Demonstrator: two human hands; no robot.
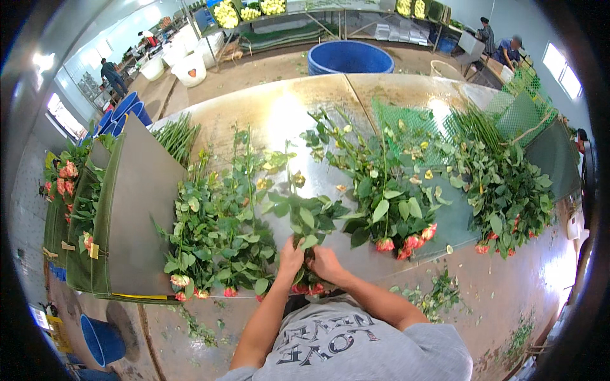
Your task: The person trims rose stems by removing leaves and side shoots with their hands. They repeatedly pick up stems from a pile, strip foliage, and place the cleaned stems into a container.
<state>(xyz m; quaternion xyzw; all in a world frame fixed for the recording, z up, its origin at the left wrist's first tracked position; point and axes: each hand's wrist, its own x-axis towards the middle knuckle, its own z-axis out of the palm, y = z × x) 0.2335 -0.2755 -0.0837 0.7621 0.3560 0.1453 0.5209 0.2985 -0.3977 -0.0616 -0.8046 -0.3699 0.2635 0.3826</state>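
My left hand [291, 258] is closed around the leafy stems of a small bunch of roses [307, 216] at the front edge of the metal table [329, 176]. Close beside it, my right hand [326, 263] grips the same bunch lower down; its fingertips are partly hidden by leaves. The red-pink rose heads [309, 288] of this bunch hang toward my body, below my wrists. Left of my hands lies a wide heap of leafy roses [214, 228], heads toward me. To the right is a smaller pile of roses [386, 200] with red and cream heads.
A larger rose pile [507, 190] lies far right, by green plastic netting [414, 131]. An upright grey panel [140, 205] bounds the table's left side. Blue tubs stand beyond the table [351, 58] and on the floor [102, 339]. Leaf litter [436, 295] covers floor patches. Several people work farther back.
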